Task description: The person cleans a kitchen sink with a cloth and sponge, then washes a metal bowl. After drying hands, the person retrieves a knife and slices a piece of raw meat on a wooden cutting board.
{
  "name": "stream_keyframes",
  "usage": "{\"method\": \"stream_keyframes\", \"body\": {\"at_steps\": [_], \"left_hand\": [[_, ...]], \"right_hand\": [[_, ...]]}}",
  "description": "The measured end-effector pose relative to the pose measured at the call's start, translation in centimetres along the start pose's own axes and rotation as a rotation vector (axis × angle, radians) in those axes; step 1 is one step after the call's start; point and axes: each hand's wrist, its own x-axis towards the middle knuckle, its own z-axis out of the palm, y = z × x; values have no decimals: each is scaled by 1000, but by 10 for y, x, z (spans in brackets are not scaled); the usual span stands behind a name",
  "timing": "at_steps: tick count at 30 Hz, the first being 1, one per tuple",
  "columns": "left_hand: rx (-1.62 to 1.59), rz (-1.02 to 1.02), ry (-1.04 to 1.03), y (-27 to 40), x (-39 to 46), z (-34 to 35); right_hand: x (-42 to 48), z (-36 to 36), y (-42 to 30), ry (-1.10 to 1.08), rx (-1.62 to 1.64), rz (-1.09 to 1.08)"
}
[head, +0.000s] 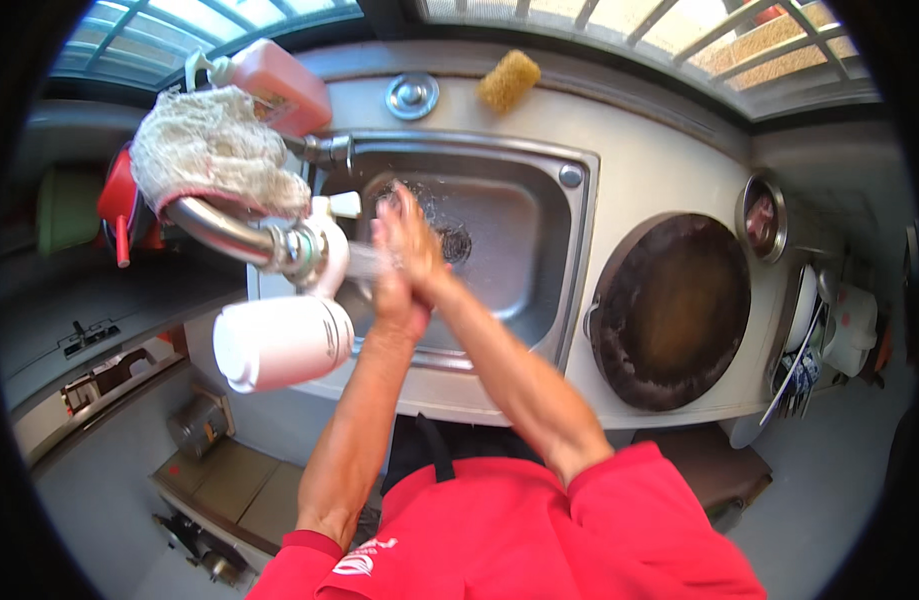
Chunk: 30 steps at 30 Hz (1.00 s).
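Observation:
My left hand (393, 292) and my right hand (416, 244) press against each other over the stainless steel sink (497, 277). Both are wet and blurred, with fingers stretched out and nothing visible held. Water (365, 261) runs onto them from the white faucet filter (283, 341), which is fitted on a curved metal faucet (223, 232) to their left. Part of my left palm is hidden behind my right hand. Below the hands, the drain strainer (453, 244) shows at the sink's bottom.
A mesh cloth (211, 150) drapes over the faucet, beside a pink soap bottle (283, 86). Behind the sink lie a metal drain plug (412, 95) and a yellow sponge (509, 81). Rightward stand a large dark wok (673, 311), a metal bowl with meat (762, 216) and a dish rack (801, 345).

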Motion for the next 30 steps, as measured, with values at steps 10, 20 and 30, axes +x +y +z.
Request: {"method": "stream_keyframes", "body": {"at_steps": [10, 20, 30], "left_hand": [[28, 13, 48, -6, 7, -20], [58, -453, -124, 1, 72, -48], [489, -25, 185, -42, -43, 23]], "right_hand": [[12, -10, 0, -127, -982, -156], [-46, -33, -10, 1, -463, -125], [59, 1, 51, 399, -105, 368]]}}
